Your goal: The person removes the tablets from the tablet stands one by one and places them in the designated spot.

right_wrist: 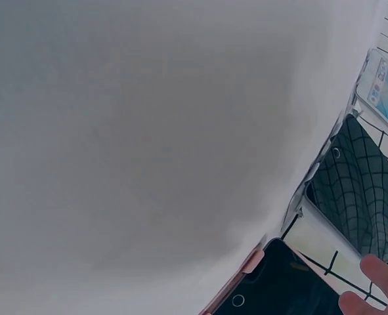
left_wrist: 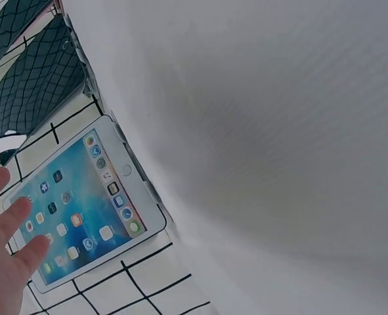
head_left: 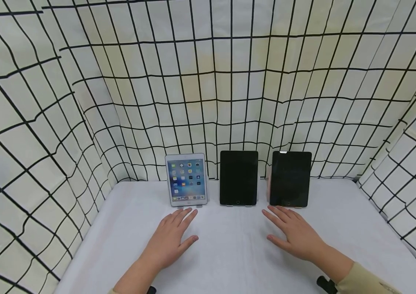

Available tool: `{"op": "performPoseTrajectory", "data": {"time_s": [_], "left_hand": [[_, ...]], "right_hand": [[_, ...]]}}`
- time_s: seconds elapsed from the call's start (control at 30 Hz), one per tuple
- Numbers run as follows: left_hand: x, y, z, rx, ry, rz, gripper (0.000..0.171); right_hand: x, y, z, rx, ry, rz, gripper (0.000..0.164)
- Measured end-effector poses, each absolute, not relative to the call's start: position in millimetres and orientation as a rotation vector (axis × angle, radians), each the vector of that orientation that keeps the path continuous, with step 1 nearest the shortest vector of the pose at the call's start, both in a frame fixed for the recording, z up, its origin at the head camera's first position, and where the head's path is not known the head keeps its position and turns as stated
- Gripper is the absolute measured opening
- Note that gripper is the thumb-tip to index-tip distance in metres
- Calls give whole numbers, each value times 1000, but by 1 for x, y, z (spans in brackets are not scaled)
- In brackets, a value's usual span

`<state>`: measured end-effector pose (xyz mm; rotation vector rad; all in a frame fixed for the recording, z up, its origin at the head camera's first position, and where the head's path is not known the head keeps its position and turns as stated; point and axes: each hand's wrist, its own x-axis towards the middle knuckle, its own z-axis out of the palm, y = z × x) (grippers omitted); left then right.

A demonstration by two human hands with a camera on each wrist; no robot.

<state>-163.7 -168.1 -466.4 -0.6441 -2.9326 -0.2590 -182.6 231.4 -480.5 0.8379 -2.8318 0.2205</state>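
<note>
From here, both grips look empty.
The left hand (head_left: pixel 170 241), fingers spread, is near the lit white tablet (head_left: pixel 188 179); the right hand (head_left: pixel 296 236), equally spread, is near the rightmost dark tablet (head_left: pixel 290 179).

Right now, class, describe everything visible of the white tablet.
The white tablet has a glassy screen, lit blue with rows of app icons, and a round home button below. It stands propped in portrait, leftmost of three, its lower edge on small supports. The left hand is in front, apparently not touching it.

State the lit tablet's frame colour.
The lit tablet's frame is white, clearest in the left wrist view.
</note>
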Motion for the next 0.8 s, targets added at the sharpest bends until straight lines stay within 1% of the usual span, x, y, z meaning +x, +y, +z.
{"op": "performPoseTrajectory", "data": {"time_s": [0.13, 0.8], "left_hand": [[-166, -170, -467, -632, -2895, -273, 72], [-174, -190, -466, -470, -2861, -354, 72]], "right_hand": [[-187, 228, -481, 835, -2839, 258, 73], [-204, 199, -472, 815, -2851, 346, 72]]}}
